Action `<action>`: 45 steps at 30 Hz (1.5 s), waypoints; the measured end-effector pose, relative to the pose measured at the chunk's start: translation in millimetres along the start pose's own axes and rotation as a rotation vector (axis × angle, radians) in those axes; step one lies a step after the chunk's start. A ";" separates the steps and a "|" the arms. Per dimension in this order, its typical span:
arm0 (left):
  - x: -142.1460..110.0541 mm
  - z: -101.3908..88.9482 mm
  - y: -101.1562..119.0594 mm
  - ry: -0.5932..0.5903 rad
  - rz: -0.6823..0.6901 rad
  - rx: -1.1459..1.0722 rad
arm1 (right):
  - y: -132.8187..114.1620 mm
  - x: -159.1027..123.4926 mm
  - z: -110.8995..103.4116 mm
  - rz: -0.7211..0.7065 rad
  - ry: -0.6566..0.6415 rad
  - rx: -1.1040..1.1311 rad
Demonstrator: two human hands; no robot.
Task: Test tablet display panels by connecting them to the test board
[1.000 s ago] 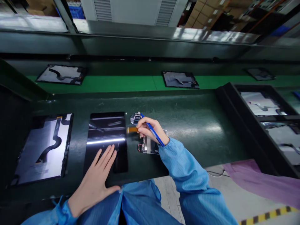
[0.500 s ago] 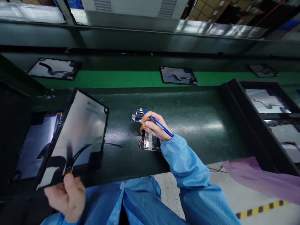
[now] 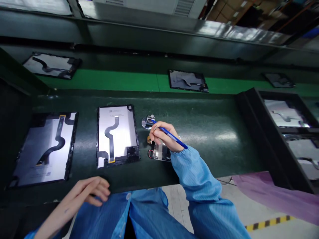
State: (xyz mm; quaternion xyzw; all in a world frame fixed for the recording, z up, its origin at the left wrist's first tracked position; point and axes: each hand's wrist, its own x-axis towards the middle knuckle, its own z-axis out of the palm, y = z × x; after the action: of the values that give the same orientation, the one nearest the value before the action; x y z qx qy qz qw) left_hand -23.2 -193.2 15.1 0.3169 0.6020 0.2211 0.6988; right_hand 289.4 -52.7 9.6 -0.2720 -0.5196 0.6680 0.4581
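Observation:
My left hand [image 3: 91, 192] hangs at the table's front edge, empty, its fingers loosely stretched and apart. Just beyond it a display panel [image 3: 126, 132] lies flat, back side up, with a dark curved ribbon cable [image 3: 109, 134] across it. Another such panel [image 3: 30, 149] rests farther left. My right hand [image 3: 164, 134] is closed around a blue pen [image 3: 171, 135], whose upper end points towards my sleeve. By the fingertips stands a metal tally counter [image 3: 150, 121] on a round base. Partly under this hand is a small circuit assembly [image 3: 159, 151] with a red wire and an orange flex.
A green strip [image 3: 119, 79] runs along the back and carries several more panels, one of them a panel [image 3: 188, 80] in the middle. At right a black rack [image 3: 259, 132] holds further panels. Purple sheer fabric [image 3: 274, 196] hangs at the lower right, above the floor.
The display panel, tilted up in my left hand before, now lies flat on the table. My left hand has let go and drawn back. My right hand has barely moved and still holds the pen.

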 end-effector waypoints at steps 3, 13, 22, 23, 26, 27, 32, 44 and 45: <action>9.4 -17.9 38.6 -0.005 0.197 0.374 | -1.7 4.1 8.3 0.032 -0.034 -0.051; 129.2 24.2 125.6 0.335 0.805 0.973 | 9.9 23.4 40.0 0.100 -0.019 -0.122; 95.1 27.9 129.6 -0.384 0.384 0.284 | 3.4 17.0 44.7 0.090 -0.017 -0.195; 91.6 28.8 130.3 -0.407 0.368 0.263 | 2.0 16.0 45.2 0.085 -0.024 -0.214; 85.5 31.0 129.0 -0.399 0.356 0.216 | -1.5 12.6 45.4 0.059 -0.049 -0.268; 84.4 31.6 127.8 -0.380 0.357 0.203 | -2.5 11.5 45.2 0.049 -0.054 -0.281; 80.5 35.9 120.1 -0.192 0.416 0.174 | -7.1 6.5 45.7 0.083 -0.029 -0.405; 74.3 55.1 102.3 0.282 0.815 0.432 | -8.6 4.0 46.3 0.056 -0.068 -0.489; 74.2 54.8 102.3 0.287 0.815 0.438 | -8.3 3.7 46.3 0.056 -0.065 -0.490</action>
State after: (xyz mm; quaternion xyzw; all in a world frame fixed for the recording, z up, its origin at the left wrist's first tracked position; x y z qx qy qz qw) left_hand 51.2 -79.9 39.6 0.6327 0.5515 0.3864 0.3824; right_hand 251.6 -69.7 32.3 -0.3677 -0.6727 0.5430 0.3426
